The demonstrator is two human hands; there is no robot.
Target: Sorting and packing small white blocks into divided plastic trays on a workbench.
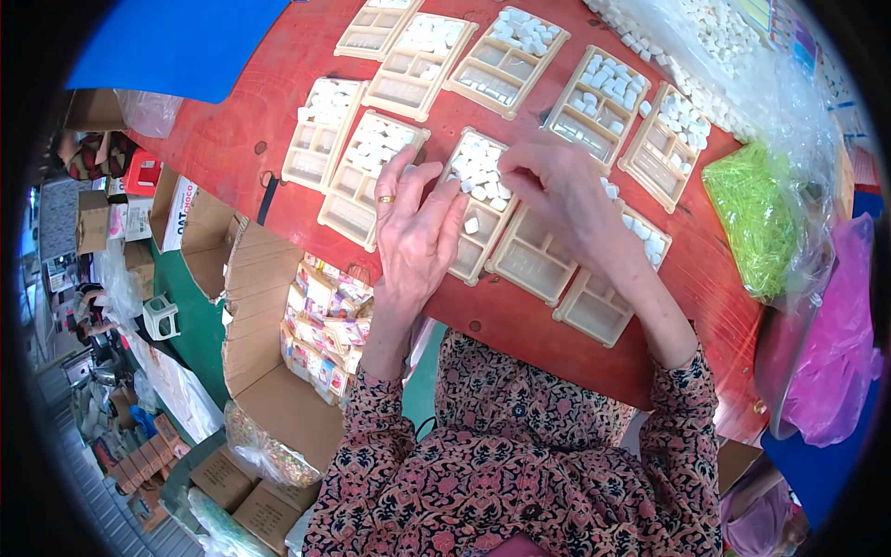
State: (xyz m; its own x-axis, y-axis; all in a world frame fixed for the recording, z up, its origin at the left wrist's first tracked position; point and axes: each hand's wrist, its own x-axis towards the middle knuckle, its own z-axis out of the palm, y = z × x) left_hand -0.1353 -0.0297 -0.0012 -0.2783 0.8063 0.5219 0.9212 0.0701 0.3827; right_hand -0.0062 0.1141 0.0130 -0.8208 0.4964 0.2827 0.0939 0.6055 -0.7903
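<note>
Several beige compartment trays lie on a red table, most with small white pieces that look like marshmallows in one end compartment. My left hand (pixel 418 218), with a ring on one finger, rests over the gap between a tray (pixel 351 218) on its left and the middle tray (pixel 464 258). Its fingers are apart and bent, with nothing seen in them. Above the right edge of the middle tray's white pieces (pixel 478 167) is my right hand (pixel 561 186). Its fingertips are curled together, and what they hold, if anything, is hidden. Trays beside it are partly covered by my right forearm.
A clear bag of white pieces (pixel 715 42) lies at the far right, with a bag of green shreds (pixel 756 218) nearer. A pink plastic bag (pixel 831 343) hangs at the right edge. Left of the table, an open cardboard box (pixel 255 316) stands near colourful small packets (pixel 325 325).
</note>
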